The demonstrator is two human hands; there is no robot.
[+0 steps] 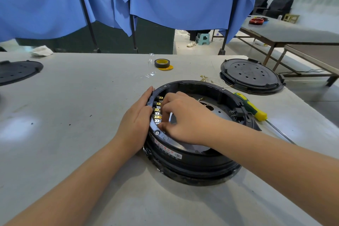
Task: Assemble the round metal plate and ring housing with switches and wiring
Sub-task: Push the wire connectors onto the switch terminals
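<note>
A black ring housing [198, 159] stands on the grey table, with a round metal plate [218, 110] lying inside it. A row of switch terminals [158, 110], brass and silver, lines the inner left wall. My left hand [136, 121] lies flat against the outer left wall of the ring, fingers straight. My right hand [183, 117] reaches inside the ring with curled fingers at the terminals; whether the fingertips pinch something is hidden. A second black switch block [238, 113] sits on the inner right wall. Thin wires [207, 80] lie just behind the ring.
A yellow-green screwdriver [253, 108] lies right of the ring. A black round cover [252, 76] sits at the back right, another [18, 71] at the far left. A roll of tape [162, 63] stands behind. Blue curtains hang beyond the table.
</note>
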